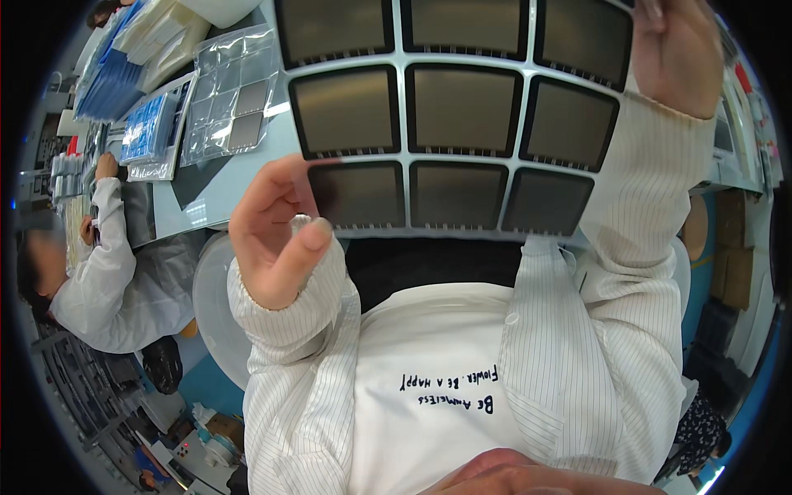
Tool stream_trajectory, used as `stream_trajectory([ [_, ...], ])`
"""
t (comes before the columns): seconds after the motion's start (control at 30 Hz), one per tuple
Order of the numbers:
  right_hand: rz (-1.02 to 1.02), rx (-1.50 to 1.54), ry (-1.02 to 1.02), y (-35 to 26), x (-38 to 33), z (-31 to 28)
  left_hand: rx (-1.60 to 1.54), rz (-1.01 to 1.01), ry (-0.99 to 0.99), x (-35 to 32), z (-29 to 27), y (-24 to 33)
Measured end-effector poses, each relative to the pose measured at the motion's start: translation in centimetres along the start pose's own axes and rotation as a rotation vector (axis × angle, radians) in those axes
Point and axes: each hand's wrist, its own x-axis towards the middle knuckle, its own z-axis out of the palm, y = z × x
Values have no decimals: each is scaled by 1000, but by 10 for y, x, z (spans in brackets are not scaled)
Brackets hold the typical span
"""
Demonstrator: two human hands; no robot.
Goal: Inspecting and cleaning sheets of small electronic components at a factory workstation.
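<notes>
A clear plastic tray (402, 107) with several dark, glossy rectangular panels (464, 107) in rows is held up close before me. Each panel has a line of small pale marks along its lower edge. At the tray's lower left corner, my left hand (276, 235) grips the rim; its fingers pass partly behind the tray, and the thumb is bent near the corner. My right hand (678, 54) holds the upper right edge, with its fingertips partly cut off by the picture's top. The tray's far edge is out of view.
On the table (194, 210) to the left lies another clear tray (231, 95) with a few grey panels. Beside it are a blue packet (148, 128) and stacked blue and cream sheets (136, 54). A co-worker in white (107, 280) sits at the left.
</notes>
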Motion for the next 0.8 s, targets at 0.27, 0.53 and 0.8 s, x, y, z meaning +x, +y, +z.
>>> stream_trajectory([
  [0.27, 492, -29, -132, 63, -16, -39, -120, -390, -27, -9, -7, -30],
  [0.53, 787, -87, -183, 98, -27, -64, -165, -499, -65, -13, -8, -36],
  [0.8, 628, -142, -414, 119, -24, -104, -79, -383, -159, -13, -13, -41],
])
